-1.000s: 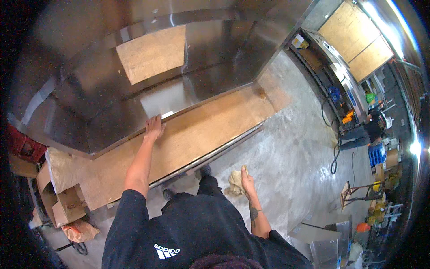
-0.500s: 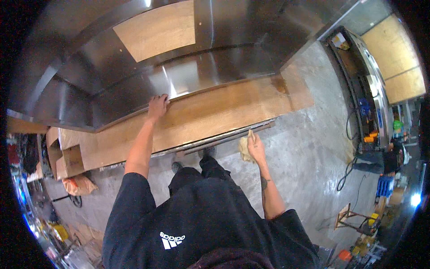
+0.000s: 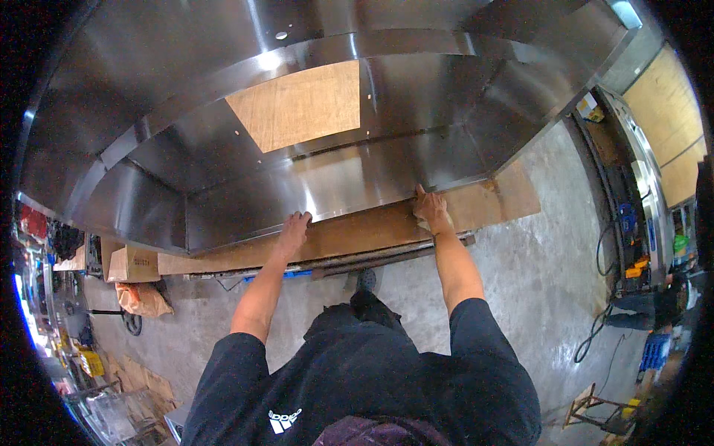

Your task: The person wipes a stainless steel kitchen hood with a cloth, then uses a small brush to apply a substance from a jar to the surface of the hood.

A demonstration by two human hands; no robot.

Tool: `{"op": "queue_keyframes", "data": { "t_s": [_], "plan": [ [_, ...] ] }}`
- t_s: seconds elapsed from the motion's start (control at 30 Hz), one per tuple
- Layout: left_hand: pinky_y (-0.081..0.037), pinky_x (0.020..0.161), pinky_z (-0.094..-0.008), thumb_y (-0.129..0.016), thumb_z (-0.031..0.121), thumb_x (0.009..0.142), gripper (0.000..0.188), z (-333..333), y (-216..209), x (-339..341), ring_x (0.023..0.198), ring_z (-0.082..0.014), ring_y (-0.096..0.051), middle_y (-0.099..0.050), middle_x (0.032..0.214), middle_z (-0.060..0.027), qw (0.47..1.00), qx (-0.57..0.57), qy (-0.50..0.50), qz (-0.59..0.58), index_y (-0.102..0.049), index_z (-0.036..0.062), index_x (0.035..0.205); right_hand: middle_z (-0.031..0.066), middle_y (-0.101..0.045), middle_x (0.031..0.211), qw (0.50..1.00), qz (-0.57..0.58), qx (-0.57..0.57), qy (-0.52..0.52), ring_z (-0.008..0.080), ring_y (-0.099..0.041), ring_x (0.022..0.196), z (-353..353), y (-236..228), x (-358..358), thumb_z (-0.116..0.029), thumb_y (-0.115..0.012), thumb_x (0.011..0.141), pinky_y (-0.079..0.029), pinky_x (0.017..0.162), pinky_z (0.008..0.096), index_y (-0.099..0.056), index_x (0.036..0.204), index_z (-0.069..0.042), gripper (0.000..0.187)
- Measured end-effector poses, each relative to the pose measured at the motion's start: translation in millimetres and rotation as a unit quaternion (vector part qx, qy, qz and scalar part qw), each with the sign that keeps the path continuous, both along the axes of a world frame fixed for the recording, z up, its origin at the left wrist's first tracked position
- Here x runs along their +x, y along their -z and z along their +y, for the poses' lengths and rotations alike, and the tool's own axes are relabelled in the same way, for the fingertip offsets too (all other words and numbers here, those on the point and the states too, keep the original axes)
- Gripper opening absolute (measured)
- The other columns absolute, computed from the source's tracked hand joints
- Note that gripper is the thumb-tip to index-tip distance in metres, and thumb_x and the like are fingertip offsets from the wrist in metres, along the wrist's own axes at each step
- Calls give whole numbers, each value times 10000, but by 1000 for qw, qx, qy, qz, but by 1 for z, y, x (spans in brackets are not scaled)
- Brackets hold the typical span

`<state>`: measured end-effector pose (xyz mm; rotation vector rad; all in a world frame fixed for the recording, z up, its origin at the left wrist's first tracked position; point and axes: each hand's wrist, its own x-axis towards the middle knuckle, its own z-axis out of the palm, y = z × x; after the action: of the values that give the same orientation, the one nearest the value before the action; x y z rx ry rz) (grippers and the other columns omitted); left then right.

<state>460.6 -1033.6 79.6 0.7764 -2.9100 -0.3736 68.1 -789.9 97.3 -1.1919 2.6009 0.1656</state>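
Observation:
A large stainless-steel box-shaped housing (image 3: 245,215) with an inner cavity leans over the wooden board (image 3: 349,230) in front of me. Through a cut-out in its back wall a plywood panel (image 3: 305,104) shows. My left hand (image 3: 295,229) is closed at the near lower edge of the steel, left of the middle, fingertips curled on the lip. Farther right along that edge is my right hand (image 3: 433,209), its fingers bent against the steel. A pale yellowish cloth (image 3: 425,223) shows in part beneath the right palm, the rest hidden by the hand.
Metal bars (image 3: 372,260) run under the board's near side. A cardboard box (image 3: 134,264) and an orange-and-tan sack (image 3: 143,299) are at left. At right are a long metal unit (image 3: 639,178), a black cable (image 3: 595,338), a small stool frame (image 3: 595,409) and another person's leg (image 3: 632,312).
My right hand has moved from over the floor forward to the steel edge, bringing the cloth along. The view has shifted, and the housing now covers more of the board.

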Motion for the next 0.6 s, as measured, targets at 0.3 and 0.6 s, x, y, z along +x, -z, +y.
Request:
{"op": "queue_keyframes", "data": {
  "t_s": [0.3,0.6],
  "plan": [
    [-522,900,-551,-669,76,918,388,34,-13,40,1108,-397,-658,-657,1123,-139,991,-123,41,26,-559,179,1275,197,-702,1323,998,-53,-11,28,382,-625,1305,48,-4,51,-429,-564,1001,-499,1096,525,-440,1587,-200,642],
    [-529,925,-565,-626,96,945,415,15,11,70,1134,-408,-656,-662,1245,-137,989,-106,87,52,-588,191,1348,291,-739,1115,989,-38,-128,62,507,-696,1065,77,-44,100,-422,-608,988,-558,912,554,-501,1492,-111,602]
  ]
}}
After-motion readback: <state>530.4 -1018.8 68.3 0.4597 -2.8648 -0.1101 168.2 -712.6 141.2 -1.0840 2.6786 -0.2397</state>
